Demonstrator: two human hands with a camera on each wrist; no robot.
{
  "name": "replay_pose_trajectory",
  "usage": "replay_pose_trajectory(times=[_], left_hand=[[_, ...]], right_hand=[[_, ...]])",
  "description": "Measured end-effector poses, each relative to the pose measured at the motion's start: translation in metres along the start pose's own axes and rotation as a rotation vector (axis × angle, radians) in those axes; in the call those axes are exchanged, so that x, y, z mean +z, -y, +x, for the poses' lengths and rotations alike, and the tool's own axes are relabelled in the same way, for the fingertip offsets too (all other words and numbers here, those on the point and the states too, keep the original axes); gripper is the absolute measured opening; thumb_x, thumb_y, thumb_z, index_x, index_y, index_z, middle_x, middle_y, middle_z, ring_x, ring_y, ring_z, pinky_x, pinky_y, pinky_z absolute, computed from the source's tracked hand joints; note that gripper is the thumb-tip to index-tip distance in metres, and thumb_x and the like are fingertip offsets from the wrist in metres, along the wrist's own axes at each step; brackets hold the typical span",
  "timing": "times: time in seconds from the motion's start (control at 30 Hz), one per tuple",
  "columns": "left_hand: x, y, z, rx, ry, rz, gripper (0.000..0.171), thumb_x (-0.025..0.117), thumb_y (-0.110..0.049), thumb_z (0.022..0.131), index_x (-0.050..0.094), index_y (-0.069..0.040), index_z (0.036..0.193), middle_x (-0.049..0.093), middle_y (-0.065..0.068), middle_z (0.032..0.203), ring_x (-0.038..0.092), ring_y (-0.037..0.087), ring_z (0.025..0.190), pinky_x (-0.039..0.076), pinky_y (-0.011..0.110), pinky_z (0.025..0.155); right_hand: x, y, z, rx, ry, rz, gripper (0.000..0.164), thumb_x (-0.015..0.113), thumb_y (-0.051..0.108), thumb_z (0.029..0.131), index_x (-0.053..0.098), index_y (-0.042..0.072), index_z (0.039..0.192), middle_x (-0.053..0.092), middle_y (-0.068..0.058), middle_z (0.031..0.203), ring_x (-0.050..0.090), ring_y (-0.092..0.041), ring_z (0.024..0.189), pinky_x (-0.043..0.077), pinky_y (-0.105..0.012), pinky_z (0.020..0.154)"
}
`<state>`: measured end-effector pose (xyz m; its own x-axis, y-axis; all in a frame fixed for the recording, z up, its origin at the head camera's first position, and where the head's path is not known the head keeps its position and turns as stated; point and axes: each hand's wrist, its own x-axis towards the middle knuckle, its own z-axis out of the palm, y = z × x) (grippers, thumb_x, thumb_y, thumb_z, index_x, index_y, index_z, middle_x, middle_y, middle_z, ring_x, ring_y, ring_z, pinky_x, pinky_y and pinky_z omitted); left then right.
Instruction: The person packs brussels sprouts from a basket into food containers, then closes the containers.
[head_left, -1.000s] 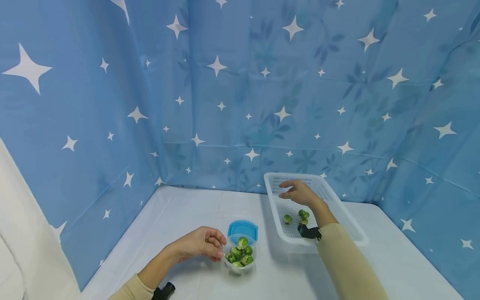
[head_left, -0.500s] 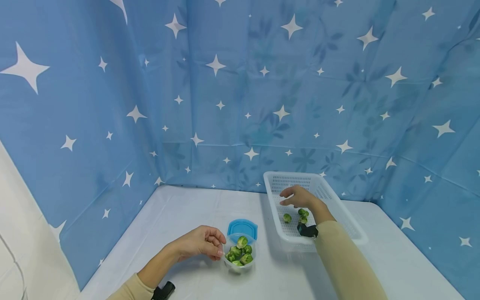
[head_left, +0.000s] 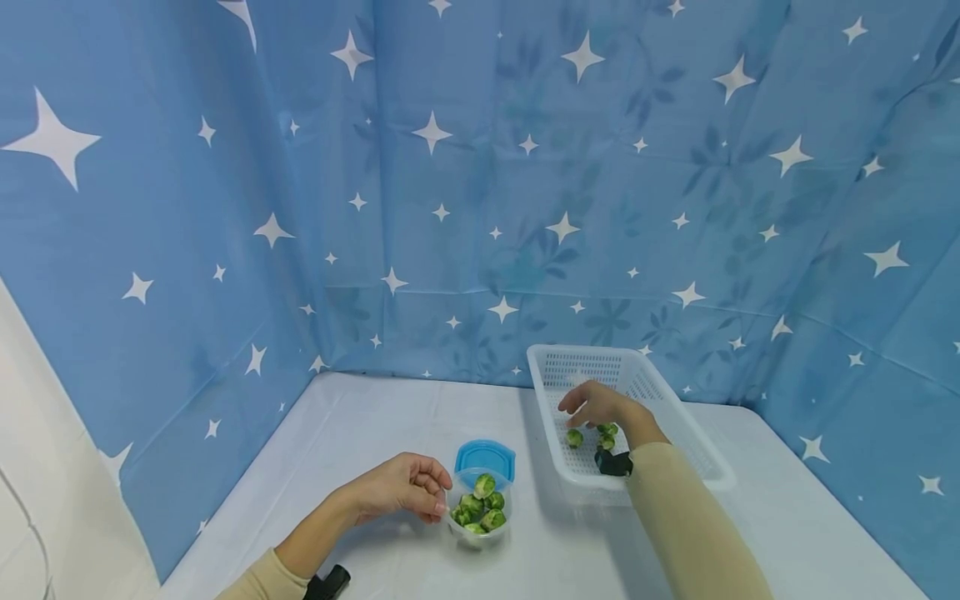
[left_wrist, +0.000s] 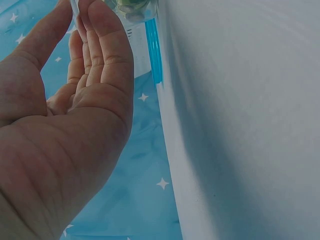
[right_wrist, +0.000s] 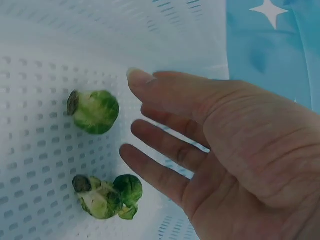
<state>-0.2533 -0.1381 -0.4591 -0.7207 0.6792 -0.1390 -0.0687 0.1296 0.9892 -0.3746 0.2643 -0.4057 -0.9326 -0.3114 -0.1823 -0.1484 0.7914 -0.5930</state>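
Observation:
In the head view my left hand (head_left: 401, 487) pinches the rim of a small clear plastic container (head_left: 482, 542) between thumb and fingers. Several Brussels sprouts (head_left: 483, 486) fill the container. My right hand (head_left: 600, 406) reaches into a white perforated basket (head_left: 558, 454), its fingers spread and holding nothing. Right by those fingertips lies a single Brussels sprout (right_wrist: 95, 111), seen in the right wrist view. A small cluster of Brussels sprouts (right_wrist: 107, 196) sits beside it on the basket floor, partly hidden by the hand in the head view.
A blue lid (head_left: 486, 457) lies on the white table (head_left: 420, 417) just behind the clear container. The basket occupies the table's right rear. A blue curtain (head_left: 450, 208) with white stars hangs behind and at both sides.
Inside the basket my right hand has lowered and come nearer to the sprouts. The left hand and the container have stayed put.

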Motion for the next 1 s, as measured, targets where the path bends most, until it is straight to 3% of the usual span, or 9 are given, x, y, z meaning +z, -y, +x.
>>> replay_pose_trajectory(times=[0.5, 1.0], left_hand=[[-0.0005, 0.0006, 0.0004, 0.002, -0.002, 0.003, 0.045, 0.080, -0.010, 0.090, 0.060, 0.012, 0.124, 0.073, 0.005, 0.090, 0.074, 0.017, 0.081, 0.064, 0.036, 0.080], [-0.0004, 0.0003, -0.0001, 0.002, 0.001, -0.002, 0.043, 0.078, -0.008, 0.092, 0.059, 0.012, 0.124, 0.073, 0.004, 0.089, 0.073, 0.016, 0.080, 0.064, 0.036, 0.080]], right_hand=[[0.0038, -0.0003, -0.0009, 0.109, 0.070, -0.010, 0.026, 0.080, -0.002, 0.085, 0.077, 0.004, 0.110, 0.073, -0.009, 0.108, 0.070, -0.022, 0.100, 0.061, -0.044, 0.092], [0.0052, 0.0002, -0.0021, 0.118, 0.077, -0.079, 0.022, 0.080, -0.001, 0.086, 0.079, 0.006, 0.107, 0.075, -0.005, 0.100, 0.070, -0.017, 0.091, 0.062, -0.041, 0.087]])
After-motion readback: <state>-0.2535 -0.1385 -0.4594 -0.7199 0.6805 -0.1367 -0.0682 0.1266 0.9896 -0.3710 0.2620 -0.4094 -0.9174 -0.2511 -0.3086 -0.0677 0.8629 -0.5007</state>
